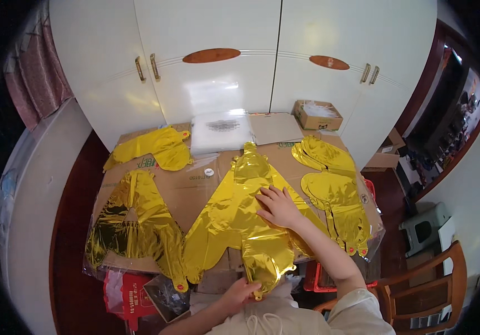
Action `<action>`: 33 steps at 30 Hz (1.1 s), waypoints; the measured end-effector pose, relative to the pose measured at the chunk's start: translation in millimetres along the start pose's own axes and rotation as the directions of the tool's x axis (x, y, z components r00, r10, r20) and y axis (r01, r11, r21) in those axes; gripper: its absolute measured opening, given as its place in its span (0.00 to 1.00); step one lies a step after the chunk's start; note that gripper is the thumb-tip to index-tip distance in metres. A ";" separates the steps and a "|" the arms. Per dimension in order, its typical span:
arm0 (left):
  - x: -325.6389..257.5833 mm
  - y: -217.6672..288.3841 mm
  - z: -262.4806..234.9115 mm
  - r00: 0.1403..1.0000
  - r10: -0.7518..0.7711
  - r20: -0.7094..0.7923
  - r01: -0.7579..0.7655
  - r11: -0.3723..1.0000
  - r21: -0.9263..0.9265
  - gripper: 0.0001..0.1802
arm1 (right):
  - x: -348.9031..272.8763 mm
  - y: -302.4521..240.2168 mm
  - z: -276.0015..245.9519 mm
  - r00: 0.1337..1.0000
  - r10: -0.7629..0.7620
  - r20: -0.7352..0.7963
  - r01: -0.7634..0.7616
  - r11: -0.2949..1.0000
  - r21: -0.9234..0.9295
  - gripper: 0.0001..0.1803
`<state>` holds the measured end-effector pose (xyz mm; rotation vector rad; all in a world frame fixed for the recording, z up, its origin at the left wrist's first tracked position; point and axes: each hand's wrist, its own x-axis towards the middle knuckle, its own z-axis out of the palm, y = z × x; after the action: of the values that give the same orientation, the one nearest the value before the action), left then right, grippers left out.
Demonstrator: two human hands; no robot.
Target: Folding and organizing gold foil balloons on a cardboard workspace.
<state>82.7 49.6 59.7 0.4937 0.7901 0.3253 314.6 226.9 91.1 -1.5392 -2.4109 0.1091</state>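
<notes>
Flat gold foil balloons lie over a cardboard-covered table. My right hand (279,206) rests with fingers spread on the long gold foil balloon (254,192) in the middle. That balloon lies over a wider A-shaped foil balloon (215,229). At the near table edge, my left hand (241,293) is closed on the lower end of the middle balloon, which bends over the edge there. To the left is another A-shaped foil balloon (139,223), and a curved one (162,148) lies behind it. More foil balloons (335,195) are on the right.
Clear plastic bags (220,131) and a cardboard sheet (276,128) lie at the back, beside a small open box (318,116). White cabinets (212,28) stand behind. A wooden chair (424,285) is at the near right, and a red bag (128,298) hangs at the near left.
</notes>
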 end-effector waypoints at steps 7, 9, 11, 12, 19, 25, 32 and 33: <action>-1.1 -22.4 11.5 0.993 0.118 0.008 -0.118 0.993 0.026 0.26 | -8.2 -2.9 0.3 1.000 0.006 0.000 -0.006 1.000 0.019 0.30; -1.6 -26.3 11.1 0.983 0.176 0.041 -0.177 0.984 0.020 0.26 | -14.5 -6.4 1.0 1.000 0.000 -0.011 0.001 1.000 0.021 0.29; 5.2 -38.7 2.9 0.989 0.149 0.024 -0.147 0.987 -0.061 0.24 | -21.8 -10.1 2.2 0.999 -0.012 -0.030 0.013 1.000 0.028 0.29; 7.7 -44.5 -1.0 0.991 0.133 0.016 -0.131 0.986 -0.101 0.24 | -24.9 -12.2 2.3 0.999 -0.009 -0.030 0.010 1.000 0.026 0.29; 2.4 -48.8 -6.4 0.989 0.132 0.062 -0.110 0.954 -0.281 0.20 | -28.7 -19.8 2.3 0.999 0.017 -0.031 -0.016 0.999 0.034 0.30; -8.4 -3.8 7.3 0.987 0.140 -0.076 -0.153 0.963 -0.223 0.20 | -6.1 -1.3 7.5 0.997 0.040 -0.066 -0.038 0.999 0.038 0.30; -0.9 -2.8 0.7 0.988 0.124 -0.094 -0.144 0.960 -0.239 0.18 | 1.9 2.8 10.3 0.996 0.044 -0.075 -0.041 0.998 0.040 0.29; -0.7 -4.2 -0.1 0.991 0.107 -0.084 -0.125 0.960 -0.249 0.18 | 2.9 2.8 10.8 0.996 0.043 -0.079 -0.040 0.998 0.038 0.29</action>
<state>82.6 45.8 57.8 0.2888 0.7753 0.5478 313.0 231.7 80.7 -1.5479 -2.3042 0.0974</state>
